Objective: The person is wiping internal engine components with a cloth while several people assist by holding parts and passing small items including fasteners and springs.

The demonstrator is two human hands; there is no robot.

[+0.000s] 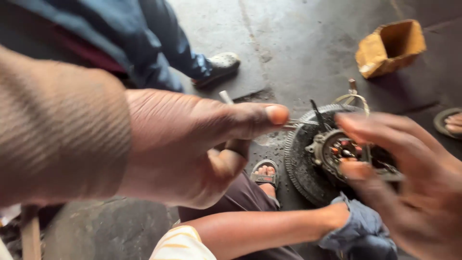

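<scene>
The left hand (192,149) pinches a thin metal tool (298,124) over the toothed flywheel (301,168) on the floor (298,43), the right hand (409,183) spreads wide by its hub (337,151), still bolted on.

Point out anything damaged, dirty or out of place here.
The toothed metal disc lies flat on the stained concrete floor, caked in dark grime. An open cardboard box lies tipped on its side nearby. No clear breakage shows.
</scene>
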